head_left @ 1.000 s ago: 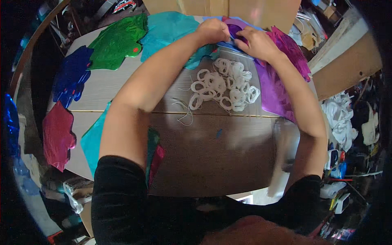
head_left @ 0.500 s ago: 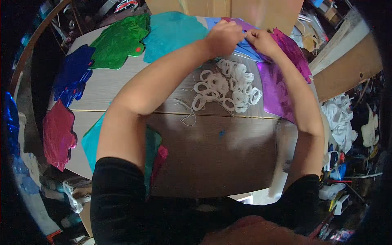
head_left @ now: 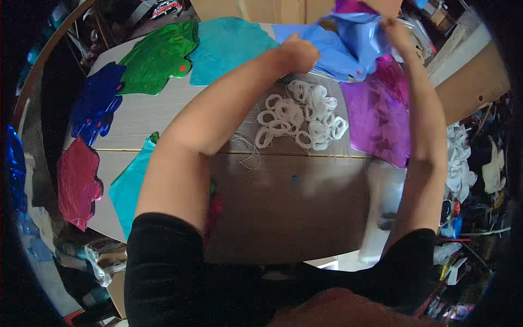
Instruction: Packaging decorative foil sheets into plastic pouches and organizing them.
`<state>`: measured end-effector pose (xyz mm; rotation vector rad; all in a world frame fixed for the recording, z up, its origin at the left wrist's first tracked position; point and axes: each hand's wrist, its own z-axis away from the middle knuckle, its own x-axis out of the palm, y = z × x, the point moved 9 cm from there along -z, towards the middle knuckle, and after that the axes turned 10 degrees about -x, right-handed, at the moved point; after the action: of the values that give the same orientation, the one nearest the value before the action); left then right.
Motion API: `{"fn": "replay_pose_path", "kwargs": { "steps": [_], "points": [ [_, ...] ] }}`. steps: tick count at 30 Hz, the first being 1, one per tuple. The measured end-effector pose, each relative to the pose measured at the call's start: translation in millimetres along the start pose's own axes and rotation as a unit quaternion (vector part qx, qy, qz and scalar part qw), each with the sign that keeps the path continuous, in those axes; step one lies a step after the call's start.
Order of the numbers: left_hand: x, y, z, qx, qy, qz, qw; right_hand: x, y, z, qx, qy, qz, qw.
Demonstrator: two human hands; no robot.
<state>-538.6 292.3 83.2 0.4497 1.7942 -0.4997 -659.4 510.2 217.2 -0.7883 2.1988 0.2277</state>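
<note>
Flat, uninflated-looking foil balloons lie round the far side of the table. My right hand (head_left: pixel 396 34) grips the far right end of a blue foil balloon (head_left: pixel 348 46) and holds it raised, creased and partly folded. My left hand (head_left: pixel 299 54) is closed at the blue foil's left edge; its fingertips are partly hidden. A small magenta piece of foil (head_left: pixel 351 6) shows above the blue one. Just nearer than my hands lies a pile of white string coils (head_left: pixel 302 114). A purple foil balloon (head_left: pixel 376 122) is beneath my right forearm, with a magenta one (head_left: pixel 393 79) beyond it.
Teal (head_left: pixel 231 49), green (head_left: pixel 158 57), dark blue (head_left: pixel 98 103) and dark red (head_left: pixel 79 182) foil balloons curve along the left. Another teal one (head_left: pixel 128 188) lies under my left arm. A cardboard box (head_left: pixel 250 11) stands behind the table (head_left: pixel 294 212); clutter fills the right side.
My right hand has moved right and away, lifting the blue foil balloon off the table. My left hand has shifted slightly left and nearer. More of the purple foil shows.
</note>
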Motion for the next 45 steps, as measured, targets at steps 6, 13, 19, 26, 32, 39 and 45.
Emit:
{"fn": "replay_pose_path", "kwargs": {
  "steps": [6, 13, 19, 26, 32, 39, 45],
  "points": [
    [-5, 18, -22, 0.01, 0.011, 0.052, 0.999, -216, 116, -47, 0.001, 0.084, 0.341, 0.936],
    [-20, 6, -3, -0.028, 0.02, 0.09, 0.995, -196, -87, -41, -0.037, -0.046, 0.28, 0.958],
    [-86, 49, 74, -0.198, -0.134, 0.802, 0.548, -140, -243, 63, -0.229, -0.114, 0.274, 0.927],
    [-123, 65, 204, -0.137, -0.129, 0.924, 0.334, -77, -449, 256, -0.38, -0.176, 0.304, 0.856],
    [-67, 49, 293, -0.33, -0.165, 0.771, 0.518, -45, -485, 317, -0.341, -0.24, 0.206, 0.885],
    [-44, 38, 303, -0.38, -0.086, 0.74, 0.548, -80, -491, 332, -0.327, -0.223, 0.137, 0.908],
    [-98, 65, 302, -0.269, -0.008, 0.703, 0.658, -126, -357, 300, 0.075, -0.079, -0.258, 0.96]
  ]
}}
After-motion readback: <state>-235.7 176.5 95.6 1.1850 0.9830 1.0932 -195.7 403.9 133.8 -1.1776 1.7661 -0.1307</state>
